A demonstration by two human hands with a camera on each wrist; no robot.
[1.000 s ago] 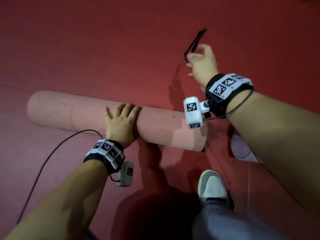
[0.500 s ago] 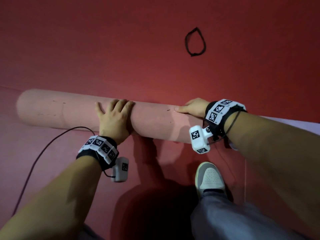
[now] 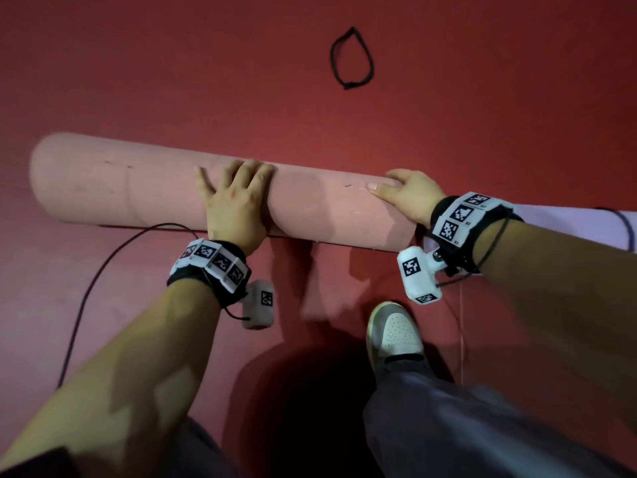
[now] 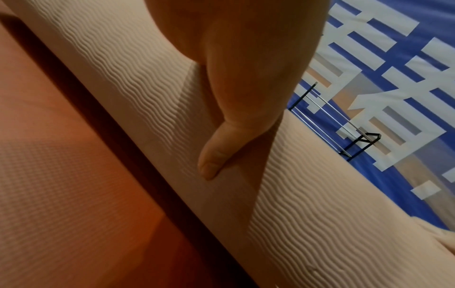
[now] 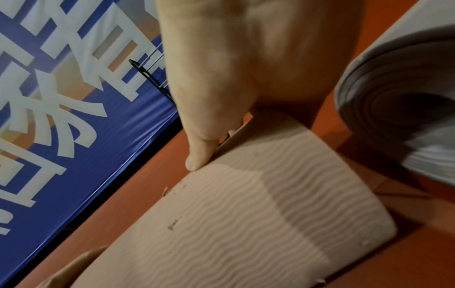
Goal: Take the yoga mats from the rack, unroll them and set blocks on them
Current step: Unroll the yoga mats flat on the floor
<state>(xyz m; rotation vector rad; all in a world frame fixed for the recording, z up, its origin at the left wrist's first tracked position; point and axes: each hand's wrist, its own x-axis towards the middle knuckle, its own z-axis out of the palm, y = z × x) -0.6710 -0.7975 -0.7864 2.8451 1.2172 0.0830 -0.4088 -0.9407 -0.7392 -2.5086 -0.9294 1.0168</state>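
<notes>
Head overhead, wrists close, sharing mat (image 3: pixel 310 208)

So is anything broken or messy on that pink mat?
A little. The rolled pink mat has small dark nicks and scuffs near its right end, close to the right hand. A black band lies loose on the red floor beyond the mat. Nothing looks spilled. The left hand rests flat on the roll.
</notes>
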